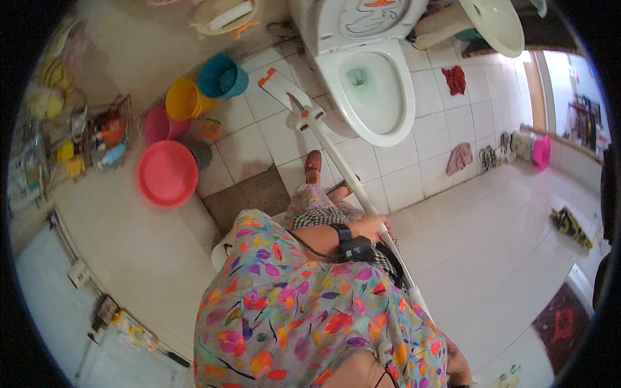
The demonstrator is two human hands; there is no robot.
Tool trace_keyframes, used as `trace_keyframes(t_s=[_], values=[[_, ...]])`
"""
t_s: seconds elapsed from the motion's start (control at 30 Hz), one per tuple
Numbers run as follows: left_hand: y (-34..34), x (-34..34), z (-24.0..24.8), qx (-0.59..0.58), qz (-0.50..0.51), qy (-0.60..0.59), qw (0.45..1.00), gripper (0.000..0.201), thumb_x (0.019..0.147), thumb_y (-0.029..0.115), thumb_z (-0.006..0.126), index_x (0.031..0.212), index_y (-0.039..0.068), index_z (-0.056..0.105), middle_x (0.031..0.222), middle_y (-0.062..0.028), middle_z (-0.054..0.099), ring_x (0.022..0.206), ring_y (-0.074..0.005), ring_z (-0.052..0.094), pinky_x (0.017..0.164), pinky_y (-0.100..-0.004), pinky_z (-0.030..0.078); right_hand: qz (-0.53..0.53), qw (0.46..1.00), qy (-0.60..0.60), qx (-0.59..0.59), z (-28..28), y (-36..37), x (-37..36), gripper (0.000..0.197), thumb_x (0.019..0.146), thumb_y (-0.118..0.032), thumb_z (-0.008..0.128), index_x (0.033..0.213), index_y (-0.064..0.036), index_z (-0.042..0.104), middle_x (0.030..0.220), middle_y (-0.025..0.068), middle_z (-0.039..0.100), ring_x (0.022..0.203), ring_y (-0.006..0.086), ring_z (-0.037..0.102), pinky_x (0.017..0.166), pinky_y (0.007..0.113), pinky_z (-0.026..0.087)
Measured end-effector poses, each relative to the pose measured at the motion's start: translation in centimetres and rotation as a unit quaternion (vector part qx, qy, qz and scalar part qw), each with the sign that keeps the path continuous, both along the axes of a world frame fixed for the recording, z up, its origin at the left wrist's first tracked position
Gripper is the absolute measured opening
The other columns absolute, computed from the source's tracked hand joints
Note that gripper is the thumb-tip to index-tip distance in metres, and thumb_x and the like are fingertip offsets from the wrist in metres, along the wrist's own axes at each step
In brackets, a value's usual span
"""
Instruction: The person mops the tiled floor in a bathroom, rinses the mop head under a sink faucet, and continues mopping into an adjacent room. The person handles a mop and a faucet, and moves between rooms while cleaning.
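A flat mop with a long white pole slants across the tiled floor. Its flat head, orange at the far end, lies on the tiles left of the white toilet. My left hand is closed round the middle of the pole, with a black device strapped on that wrist. Lower down, partly behind my floral sleeve, my right hand is curled at the upper end of the pole; its fingers show only in part. The toilet's lid is raised.
Blue, yellow and pink buckets and a red basin stand at the left. A brown mat lies near my feet. A red cloth lies right of the toilet. Shoes and a pink bin are farther right.
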State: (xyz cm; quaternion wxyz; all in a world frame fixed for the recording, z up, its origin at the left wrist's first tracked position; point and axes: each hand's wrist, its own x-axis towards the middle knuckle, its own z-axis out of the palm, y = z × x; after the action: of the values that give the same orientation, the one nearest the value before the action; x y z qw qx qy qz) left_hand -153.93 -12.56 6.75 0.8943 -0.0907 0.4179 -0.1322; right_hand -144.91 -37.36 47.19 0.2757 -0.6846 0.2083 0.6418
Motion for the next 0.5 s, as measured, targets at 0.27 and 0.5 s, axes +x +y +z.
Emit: trace_keyframes(t_s=[0.27,0.5], values=[[-1.1,-2.3,-2.5,0.071,-0.105,-0.040,0.991,0.011,0.089,0.010,0.052,0.091,0.001,0.046,0.081,-0.0145,0.055,0.078,-0.0292,0.061,0.068,-0.0462,0.054,0.040,0.998,0.034,0.027,-3.0,1.2,-3.3,0.077,0.075,-0.001,0.076,0.141,0.0005,0.037,0.133,0.0075,0.053,0.120,0.0167,0.049,0.103,0.032,0.037],[6.7,-0.9,-6.1,0.206,-0.190,0.067,0.957,0.014,0.090,0.015,0.048,0.088,0.001,0.051,0.077,-0.0129,0.056,0.070,-0.0280,0.061,0.069,-0.0466,0.056,-0.104,0.985,0.079,0.112,-9.8,2.0,-3.3,0.067,0.083,-0.010,0.071,0.142,-0.0024,0.039,0.129,0.0051,0.055,0.116,0.0136,0.051,0.100,0.030,0.041]])
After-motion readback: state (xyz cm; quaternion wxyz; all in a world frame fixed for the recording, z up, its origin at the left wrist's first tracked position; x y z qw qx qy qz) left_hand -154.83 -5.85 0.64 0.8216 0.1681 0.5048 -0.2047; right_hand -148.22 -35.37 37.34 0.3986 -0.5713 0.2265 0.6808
